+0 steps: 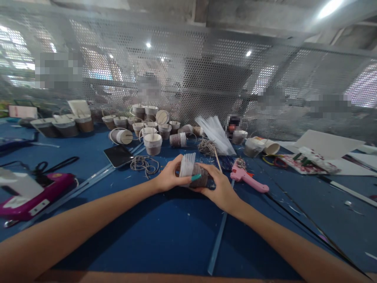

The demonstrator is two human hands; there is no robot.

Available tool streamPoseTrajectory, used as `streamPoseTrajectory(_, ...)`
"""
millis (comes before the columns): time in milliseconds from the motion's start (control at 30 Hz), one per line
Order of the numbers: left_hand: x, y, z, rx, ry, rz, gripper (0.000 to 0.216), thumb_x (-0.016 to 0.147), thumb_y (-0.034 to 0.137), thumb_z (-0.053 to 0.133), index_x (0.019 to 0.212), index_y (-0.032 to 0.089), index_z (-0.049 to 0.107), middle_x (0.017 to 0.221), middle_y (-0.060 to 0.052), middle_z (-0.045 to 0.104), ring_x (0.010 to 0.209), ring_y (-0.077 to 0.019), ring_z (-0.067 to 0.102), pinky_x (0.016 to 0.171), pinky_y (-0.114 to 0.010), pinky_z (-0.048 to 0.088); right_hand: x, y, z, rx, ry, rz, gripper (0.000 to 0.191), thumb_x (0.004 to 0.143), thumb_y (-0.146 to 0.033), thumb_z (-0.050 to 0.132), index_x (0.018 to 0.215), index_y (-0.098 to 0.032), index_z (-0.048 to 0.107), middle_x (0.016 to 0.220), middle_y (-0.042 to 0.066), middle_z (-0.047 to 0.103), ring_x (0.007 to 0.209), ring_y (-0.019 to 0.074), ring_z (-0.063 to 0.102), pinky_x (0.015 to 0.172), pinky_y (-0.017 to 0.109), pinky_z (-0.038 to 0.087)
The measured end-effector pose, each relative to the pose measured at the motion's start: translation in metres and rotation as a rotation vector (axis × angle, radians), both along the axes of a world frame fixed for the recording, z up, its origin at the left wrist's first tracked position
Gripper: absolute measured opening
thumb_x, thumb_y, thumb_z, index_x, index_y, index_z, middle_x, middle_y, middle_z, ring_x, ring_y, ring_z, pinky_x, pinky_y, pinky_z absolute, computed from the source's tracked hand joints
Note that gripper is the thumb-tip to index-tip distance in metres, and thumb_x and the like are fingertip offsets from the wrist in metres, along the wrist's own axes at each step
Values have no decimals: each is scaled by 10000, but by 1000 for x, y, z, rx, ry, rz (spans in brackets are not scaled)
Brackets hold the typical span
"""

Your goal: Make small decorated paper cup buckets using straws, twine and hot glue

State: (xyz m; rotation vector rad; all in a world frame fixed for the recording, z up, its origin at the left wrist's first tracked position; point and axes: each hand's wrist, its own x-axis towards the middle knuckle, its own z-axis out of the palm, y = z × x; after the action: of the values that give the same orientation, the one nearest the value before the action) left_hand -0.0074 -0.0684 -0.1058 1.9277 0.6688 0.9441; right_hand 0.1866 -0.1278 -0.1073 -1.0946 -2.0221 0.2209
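Note:
Between my two hands a small cup (200,175) lies on its side above the blue tabletop, its body wrapped in brown-grey twine and its rim end covered with white material. My left hand (173,173) is closed around the white rim end, the thumb with a teal nail lying across it. At the twine-wrapped end, my right hand (217,188) grips with its fingers above and thumb below. A pink glue gun (249,179) rests just right of my right hand. Loose twine (144,165) is coiled to the left of my left hand.
Several twine-wrapped cups (152,144) with handles stand at the back. Clear glue sticks (216,133) lie behind my hands. A dark phone (118,156) and a magenta bag (50,192) are on the left. A clear ruler-like strip (218,243) lies in front; a mesh panel (188,78) stands behind.

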Motion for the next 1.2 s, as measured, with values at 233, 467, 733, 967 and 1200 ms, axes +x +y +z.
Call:
streamPoseTrajectory(233, -1, 0, 5, -47, 29, -30, 442, 619, 324, 739, 958, 134, 530, 782, -7, 571, 716, -143, 552, 672, -278, 466, 3, 2, -1, 40, -34, 32, 585, 724, -268, 695, 1257, -231, 457, 1183, 98, 554, 1120, 234, 526, 975, 429, 422)
streamPoseTrajectory(467, -1, 1, 2, -97, 15, -41, 428, 588, 326, 760, 883, 137, 514, 675, 32, 529, 596, -97, 491, 561, -225, 415, 4, 4, -3, 49, -23, 68, 593, 730, -236, 683, 1276, -254, 451, 1190, 88, 548, 1133, 231, 516, 987, 437, 413)
streamPoseTrajectory(733, -1, 1, 4, -109, 27, -16, 442, 576, 365, 757, 867, 132, 519, 672, 33, 519, 590, -95, 467, 560, -224, 389, 7, 4, -3, 41, -44, 92, 587, 744, -204, 664, 1283, -261, 441, 1205, 81, 531, 1158, 222, 491, 1004, 439, 397)
streamPoseTrajectory(967, -2, 3, 5, -82, 44, -11, 409, 602, 395, 738, 837, 141, 520, 689, 31, 506, 606, -92, 451, 575, -218, 370, 7, 4, -3, 67, -66, 96, 567, 760, -198, 651, 1281, -263, 439, 1221, 79, 523, 1177, 218, 477, 1023, 432, 385)
streamPoseTrajectory(1200, -2, 3, 4, -107, 29, -13, 425, 590, 411, 740, 838, 134, 533, 671, 33, 495, 601, -93, 436, 571, -218, 360, 6, 4, -3, 94, -65, 100, 565, 755, -223, 663, 1274, -257, 444, 1209, 80, 535, 1155, 214, 495, 1005, 420, 406)
